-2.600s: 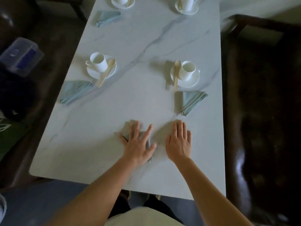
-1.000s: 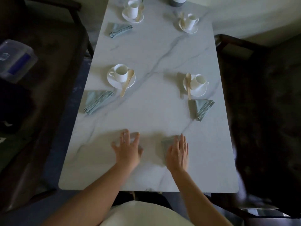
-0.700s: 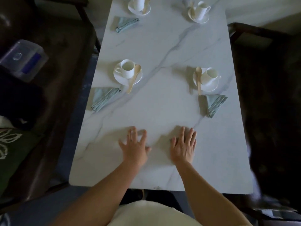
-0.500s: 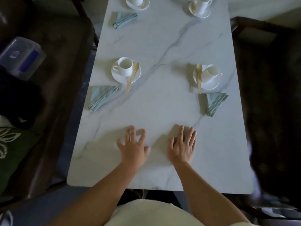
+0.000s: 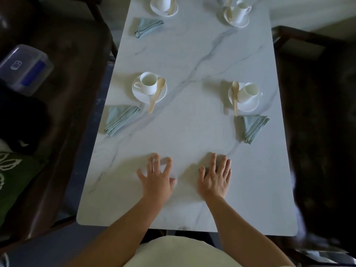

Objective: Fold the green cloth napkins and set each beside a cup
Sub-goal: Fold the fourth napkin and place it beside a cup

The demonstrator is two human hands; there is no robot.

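Since second ago, green edge beside right hand (image 5: 215, 179) vanished; last napkin judged hidden under that palm. Both hands lay flat, fingers spread, gripping nothing, left hand (image 5: 155, 179) on table (image 5: 192, 132). Near-left napkin (image 5: 121, 119), near-right napkin (image 5: 253, 128), far-left napkin (image 5: 148, 26) sat by cups. Far-right cup (image 5: 240, 11) lacked one: far ahead, right hand's side

My head camera, tipped forward and steeply down along the marble table (image 5: 192, 132).

This single wide-angle view sits near above my left hand (image 5: 156, 180) and right hand (image 5: 215, 179), low in mid-frame, with my forearms (image 5: 123, 228) entering from the bottom edge. Beyond my fingertips the tabletop narrows towards the top edge, which cuts off the farthest cup (image 5: 162, 2). A brown leather seat (image 5: 73, 83) outside my left hand and a dark chair (image 5: 317, 97) outside my right fill the sides.
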